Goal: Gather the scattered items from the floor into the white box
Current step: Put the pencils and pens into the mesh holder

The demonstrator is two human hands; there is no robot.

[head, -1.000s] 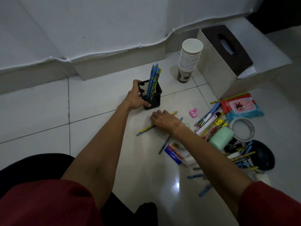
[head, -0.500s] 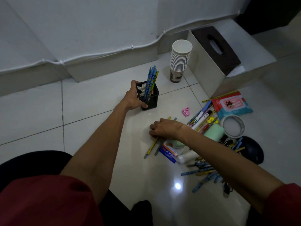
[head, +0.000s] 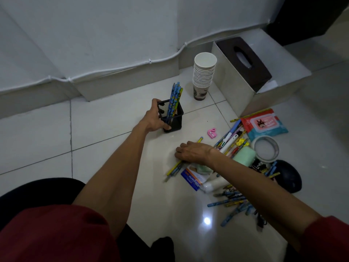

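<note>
- Head view: the left hand [head: 154, 121] grasps the black mesh pen holder [head: 174, 118], fingers wrapped round its near wall. The holder stands upright on the floor tiles [head: 105, 129].
- A bunch of blue and yellow pencils [head: 175, 97] stands in the holder.
- The right hand [head: 192, 153] lies palm down on loose pencils [head: 174, 168] on the floor. Its fingers bend over them, but I cannot tell whether they pinch one.
- The scattered items lie to the right: a pink sharpener [head: 211, 133], a wipes pack [head: 264, 124], a tape roll [head: 266, 148], a green roll [head: 244, 157] and more pens [head: 229, 202].
- The white box [head: 236, 87] sits beyond them by the wall, with a brown tissue box [head: 243, 59] inside.
- A stack of paper cups [head: 204, 72] stands just beside the white box.
</note>
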